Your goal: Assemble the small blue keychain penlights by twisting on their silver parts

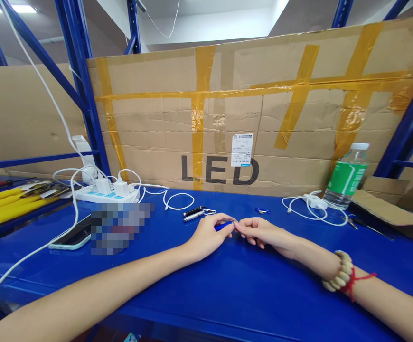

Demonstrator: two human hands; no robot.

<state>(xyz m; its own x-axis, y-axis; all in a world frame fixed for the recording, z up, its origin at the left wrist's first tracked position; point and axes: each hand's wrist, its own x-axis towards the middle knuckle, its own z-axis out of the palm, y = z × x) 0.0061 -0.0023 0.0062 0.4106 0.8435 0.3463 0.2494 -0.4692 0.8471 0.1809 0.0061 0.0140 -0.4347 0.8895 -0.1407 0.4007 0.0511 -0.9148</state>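
My left hand (208, 237) is closed around a slim blue pen-like tube (224, 226), which lies nearly level between thumb and fingers. At the tube's small silvery end, my right hand (258, 230) pinches with thumb and forefinger; its other fingers curl below. The fingertips hide what exactly is pinched there. Just behind my left hand lie a black pen-like tube (192, 211) and a silver pen-like tube (193, 217), with a metal clip (209, 212) beside them. Beyond my right hand, a small blue clip-like piece (262, 211) rests on the blue table (249, 294).
At left are a power strip (103, 194) with plugged-in chargers, white cables, a phone (73, 235) and a blurred patch. A green-labelled bottle (347, 178), coiled white cable (316, 216) and scissors-like tool (373, 229) lie right. A cardboard sheet (149, 128) stands behind.
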